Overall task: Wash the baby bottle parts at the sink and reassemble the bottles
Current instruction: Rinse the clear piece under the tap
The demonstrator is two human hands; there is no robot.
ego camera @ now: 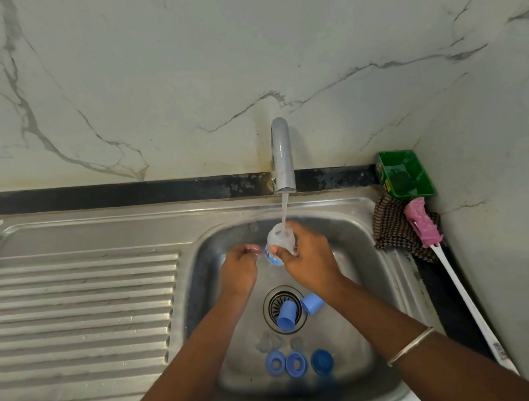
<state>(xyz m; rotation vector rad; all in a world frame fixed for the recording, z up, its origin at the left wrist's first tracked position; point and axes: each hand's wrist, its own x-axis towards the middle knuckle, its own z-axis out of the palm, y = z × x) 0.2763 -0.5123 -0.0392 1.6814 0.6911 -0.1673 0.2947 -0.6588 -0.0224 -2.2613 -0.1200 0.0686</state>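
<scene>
Right hand (306, 259) grips bottle (279, 241) under tap stream, long axis tilted up-left; left hand (239, 267) just beside, loosely curled, holding nothing.

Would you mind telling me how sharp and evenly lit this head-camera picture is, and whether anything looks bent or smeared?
Head view: light is soft and even, without hard shadows; the sink steel shows dull glare. Wide-angle distortion bows the counter edge and wall corner. The clear bottle under the tap's stream looks smeared, and the blue rings near the bottom edge are blurred.
</scene>
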